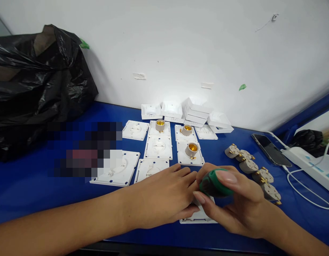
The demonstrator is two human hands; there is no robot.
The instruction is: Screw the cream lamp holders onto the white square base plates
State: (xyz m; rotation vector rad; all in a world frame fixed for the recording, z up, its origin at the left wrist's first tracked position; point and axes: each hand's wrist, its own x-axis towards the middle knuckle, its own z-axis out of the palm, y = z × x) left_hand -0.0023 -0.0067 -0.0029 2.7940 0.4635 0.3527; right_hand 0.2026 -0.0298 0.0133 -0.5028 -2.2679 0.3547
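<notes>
Near: right hand (243,199), thumb and fingers closed round a green-and-black handle (216,183), its working end hidden. Left hand (164,193), palm down, reaching across from the left, thumb over a white base plate (202,216); its grip cannot be told. The plate lies on the blue table (207,236) below both hands, mostly covered.

Middle: further white plates (158,147), one partly behind the left forearm, another cut into by a pixelated patch at left. Three plates each bear one upright lamp socket (192,150), brass-coloured thread inside. Right: five loose sockets (248,166) with brass-coloured tabs, in a row running near to far; beyond them, a phone (271,149) beside a white power strip (311,170), cut off at the edge.

Far: shallow white boxes (151,112), some stacked, against the wall. Far left: black plastic bag (44,85), cut off, brownish contents unidentifiable.
</notes>
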